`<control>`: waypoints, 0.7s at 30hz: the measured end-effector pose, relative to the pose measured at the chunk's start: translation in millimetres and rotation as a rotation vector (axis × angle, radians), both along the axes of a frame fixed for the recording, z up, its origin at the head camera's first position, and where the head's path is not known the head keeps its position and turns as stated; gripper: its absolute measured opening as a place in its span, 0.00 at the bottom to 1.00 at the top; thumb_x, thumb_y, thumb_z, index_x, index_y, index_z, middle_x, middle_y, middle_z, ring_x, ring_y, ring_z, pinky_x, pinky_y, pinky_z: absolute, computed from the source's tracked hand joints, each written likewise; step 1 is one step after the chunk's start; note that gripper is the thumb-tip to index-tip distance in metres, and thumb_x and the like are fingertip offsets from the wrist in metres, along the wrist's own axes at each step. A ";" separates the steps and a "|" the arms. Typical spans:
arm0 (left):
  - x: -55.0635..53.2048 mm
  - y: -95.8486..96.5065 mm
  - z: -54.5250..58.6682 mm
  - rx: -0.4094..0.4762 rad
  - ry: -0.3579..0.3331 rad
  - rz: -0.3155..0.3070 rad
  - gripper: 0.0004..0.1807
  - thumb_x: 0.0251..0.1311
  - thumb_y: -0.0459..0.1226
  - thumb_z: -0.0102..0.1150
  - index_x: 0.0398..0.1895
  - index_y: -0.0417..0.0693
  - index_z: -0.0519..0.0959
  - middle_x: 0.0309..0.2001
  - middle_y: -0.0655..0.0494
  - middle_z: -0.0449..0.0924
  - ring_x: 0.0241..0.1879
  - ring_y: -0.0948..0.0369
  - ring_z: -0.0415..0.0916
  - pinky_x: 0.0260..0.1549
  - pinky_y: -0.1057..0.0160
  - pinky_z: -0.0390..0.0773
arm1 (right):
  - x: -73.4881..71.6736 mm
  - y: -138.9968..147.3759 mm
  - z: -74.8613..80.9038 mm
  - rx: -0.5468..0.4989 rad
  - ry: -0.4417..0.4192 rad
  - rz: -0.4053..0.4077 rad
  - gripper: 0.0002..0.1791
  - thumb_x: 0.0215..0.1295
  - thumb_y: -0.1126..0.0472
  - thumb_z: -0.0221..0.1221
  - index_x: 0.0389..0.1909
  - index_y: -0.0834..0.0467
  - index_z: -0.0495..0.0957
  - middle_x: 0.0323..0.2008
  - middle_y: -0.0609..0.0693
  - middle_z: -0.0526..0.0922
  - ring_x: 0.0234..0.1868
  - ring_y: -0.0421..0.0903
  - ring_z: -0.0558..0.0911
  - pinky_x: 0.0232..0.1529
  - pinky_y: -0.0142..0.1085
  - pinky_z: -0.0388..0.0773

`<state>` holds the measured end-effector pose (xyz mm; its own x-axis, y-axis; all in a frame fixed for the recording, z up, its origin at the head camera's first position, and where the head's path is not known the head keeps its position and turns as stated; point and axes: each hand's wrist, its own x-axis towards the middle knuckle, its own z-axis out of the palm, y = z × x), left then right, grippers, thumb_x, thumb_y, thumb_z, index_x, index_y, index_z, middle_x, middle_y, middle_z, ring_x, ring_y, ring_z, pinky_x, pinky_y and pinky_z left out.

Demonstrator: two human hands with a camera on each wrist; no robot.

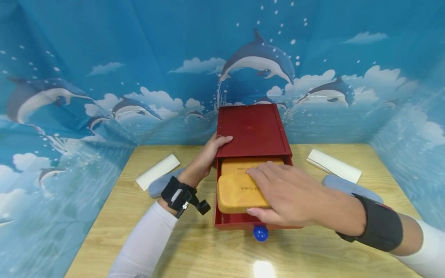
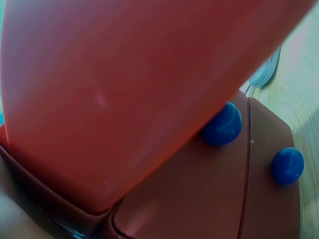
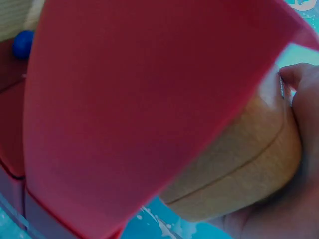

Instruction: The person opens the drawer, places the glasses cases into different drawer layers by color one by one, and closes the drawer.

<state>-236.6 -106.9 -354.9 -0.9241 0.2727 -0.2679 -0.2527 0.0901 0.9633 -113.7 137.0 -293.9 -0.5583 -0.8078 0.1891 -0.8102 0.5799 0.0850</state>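
A red drawer cabinet (image 1: 252, 129) stands in the middle of the table, its top drawer (image 1: 233, 219) pulled out toward me. Inside the drawer is a yellow rounded box (image 1: 229, 165) printed with "CHINA". In front of it a second yellow rounded box (image 1: 240, 197) sits higher, tilted. My right hand (image 1: 290, 195) grips this front box at its right side, thumb at the near edge and fingers over the top; the right wrist view shows a seam along it. My left hand (image 1: 209, 151) rests against the cabinet's left side, thumb straight on top, other fingers hidden.
A blue knob (image 1: 260, 233) sticks out from the drawer front; lower blue knobs (image 2: 287, 166) show in the left wrist view. White rolled cloths (image 1: 158, 171) and blue-grey oblong things (image 1: 351, 188) lie on both sides. A dolphin-printed curtain (image 1: 194, 34) encloses the table.
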 end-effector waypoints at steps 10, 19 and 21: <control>0.2 -0.1 1.0 -0.008 0.011 -0.002 0.36 0.71 0.58 0.53 0.78 0.69 0.55 0.52 0.47 0.85 0.34 0.56 0.88 0.33 0.55 0.87 | -0.7 -1.0 -7.5 0.084 -0.128 -0.009 0.42 0.75 0.27 0.41 0.66 0.58 0.72 0.52 0.50 0.83 0.45 0.44 0.82 0.31 0.34 0.77; -0.5 0.0 -0.2 -0.017 0.001 0.011 0.36 0.70 0.58 0.53 0.78 0.69 0.55 0.54 0.47 0.84 0.36 0.56 0.88 0.35 0.55 0.87 | -7.9 -3.0 -7.7 0.115 -0.132 0.015 0.39 0.72 0.25 0.46 0.57 0.57 0.77 0.39 0.47 0.83 0.30 0.39 0.79 0.17 0.27 0.56; -0.1 -0.1 -0.3 -0.019 -0.003 0.013 0.36 0.70 0.58 0.53 0.78 0.69 0.55 0.55 0.47 0.84 0.37 0.56 0.88 0.36 0.56 0.87 | -9.2 -3.6 -8.4 0.124 -0.131 0.024 0.39 0.72 0.26 0.48 0.56 0.57 0.77 0.38 0.47 0.83 0.29 0.39 0.79 0.17 0.27 0.56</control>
